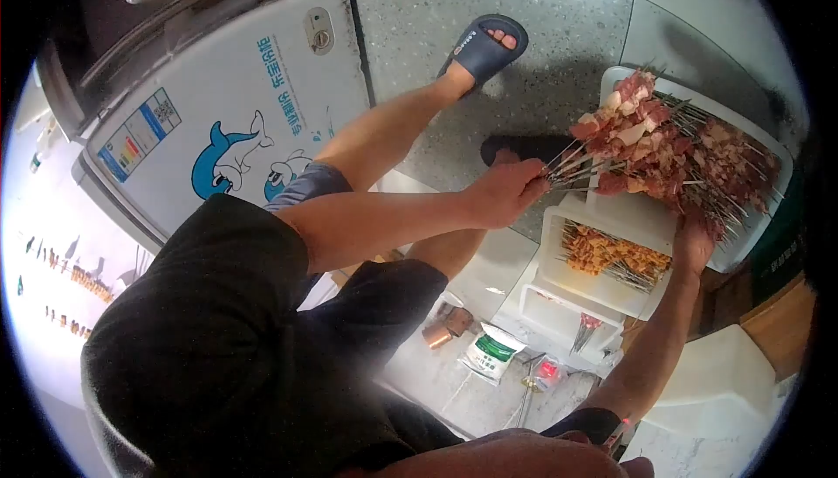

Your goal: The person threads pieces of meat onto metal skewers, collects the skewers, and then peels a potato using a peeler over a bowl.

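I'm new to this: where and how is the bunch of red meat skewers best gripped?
The bunch is probably best gripped by its bare sticks, at the left hand, coming from the picture's left. The sticks draw together there, so one grip could take many; meat crowds the other end, over the white tub.

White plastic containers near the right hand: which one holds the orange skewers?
The middle white rectangular plastic container: only its skewered pieces look orange. The large upper white container holds red meat skewers; the lower one, a few reddish skewers.
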The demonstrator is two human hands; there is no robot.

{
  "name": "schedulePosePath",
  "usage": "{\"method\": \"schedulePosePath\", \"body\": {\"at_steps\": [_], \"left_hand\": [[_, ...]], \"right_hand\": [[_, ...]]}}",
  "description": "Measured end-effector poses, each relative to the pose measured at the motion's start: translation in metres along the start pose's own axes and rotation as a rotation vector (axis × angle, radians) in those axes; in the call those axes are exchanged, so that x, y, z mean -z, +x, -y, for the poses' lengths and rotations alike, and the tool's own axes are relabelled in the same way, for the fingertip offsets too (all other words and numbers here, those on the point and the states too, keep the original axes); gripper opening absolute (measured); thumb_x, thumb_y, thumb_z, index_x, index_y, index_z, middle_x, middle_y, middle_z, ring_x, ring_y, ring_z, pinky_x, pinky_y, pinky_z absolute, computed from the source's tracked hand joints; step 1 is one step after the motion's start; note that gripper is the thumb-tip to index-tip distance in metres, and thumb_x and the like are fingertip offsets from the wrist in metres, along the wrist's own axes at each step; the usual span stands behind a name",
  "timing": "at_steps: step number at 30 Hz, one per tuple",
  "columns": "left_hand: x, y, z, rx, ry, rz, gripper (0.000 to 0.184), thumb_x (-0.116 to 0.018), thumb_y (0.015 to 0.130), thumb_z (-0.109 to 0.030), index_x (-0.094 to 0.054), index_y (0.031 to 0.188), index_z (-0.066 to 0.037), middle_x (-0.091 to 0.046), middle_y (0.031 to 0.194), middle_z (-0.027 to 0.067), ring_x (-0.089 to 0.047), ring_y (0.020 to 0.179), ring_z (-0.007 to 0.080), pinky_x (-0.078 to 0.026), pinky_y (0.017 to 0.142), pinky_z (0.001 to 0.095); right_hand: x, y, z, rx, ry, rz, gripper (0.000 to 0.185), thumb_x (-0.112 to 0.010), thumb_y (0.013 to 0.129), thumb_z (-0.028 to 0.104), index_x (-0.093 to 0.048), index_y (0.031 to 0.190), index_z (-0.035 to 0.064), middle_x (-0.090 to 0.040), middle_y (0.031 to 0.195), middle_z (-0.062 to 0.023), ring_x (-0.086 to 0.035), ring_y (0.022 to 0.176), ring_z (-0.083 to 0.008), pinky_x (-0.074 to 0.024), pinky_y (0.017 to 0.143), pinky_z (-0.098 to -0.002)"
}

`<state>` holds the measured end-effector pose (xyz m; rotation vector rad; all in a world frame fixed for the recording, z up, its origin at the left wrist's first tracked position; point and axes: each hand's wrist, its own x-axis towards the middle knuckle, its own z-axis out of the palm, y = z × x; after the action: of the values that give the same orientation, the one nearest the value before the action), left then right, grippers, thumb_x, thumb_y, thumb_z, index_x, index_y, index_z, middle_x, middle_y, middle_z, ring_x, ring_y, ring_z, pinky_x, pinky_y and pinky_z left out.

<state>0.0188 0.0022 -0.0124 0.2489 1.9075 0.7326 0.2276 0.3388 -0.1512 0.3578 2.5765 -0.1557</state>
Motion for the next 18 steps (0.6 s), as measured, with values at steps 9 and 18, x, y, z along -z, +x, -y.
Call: {"method": "schedulePosePath", "body": {"at_steps": [9, 18], "left_hand": [[-0.003, -0.001, -0.001, -0.007, -0.050, 0.005, 0.014, -0.053, 0.091, -0.019, -0.052, 0.089, -0.005, -0.057, 0.076, 0.0215, -0.057, 0.077, 0.0429, -0.043, 0.065, 0.0466], [-0.005, 0.002, 0.006, -0.027, -0.034, -0.019, 0.018, -0.054, 0.090, -0.023, -0.053, 0.086, -0.005, -0.056, 0.075, 0.0215, -0.052, 0.073, 0.0429, -0.039, 0.066, 0.0475]], "right_hand": [[0.001, -0.024, 0.008, 0.032, 0.071, -0.003, 0.030, -0.055, 0.087, 0.017, -0.055, 0.118, 0.0142, -0.061, 0.107, -0.0119, -0.056, 0.103, -0.0306, -0.0494, 0.083, -0.0428], [-0.021, 0.000, -0.021, -0.246, 0.226, 0.037, 0.034, -0.046, 0.090, 0.012, -0.053, 0.123, 0.0159, -0.055, 0.121, -0.0114, -0.050, 0.113, -0.0341, -0.0414, 0.096, -0.0412]]}}
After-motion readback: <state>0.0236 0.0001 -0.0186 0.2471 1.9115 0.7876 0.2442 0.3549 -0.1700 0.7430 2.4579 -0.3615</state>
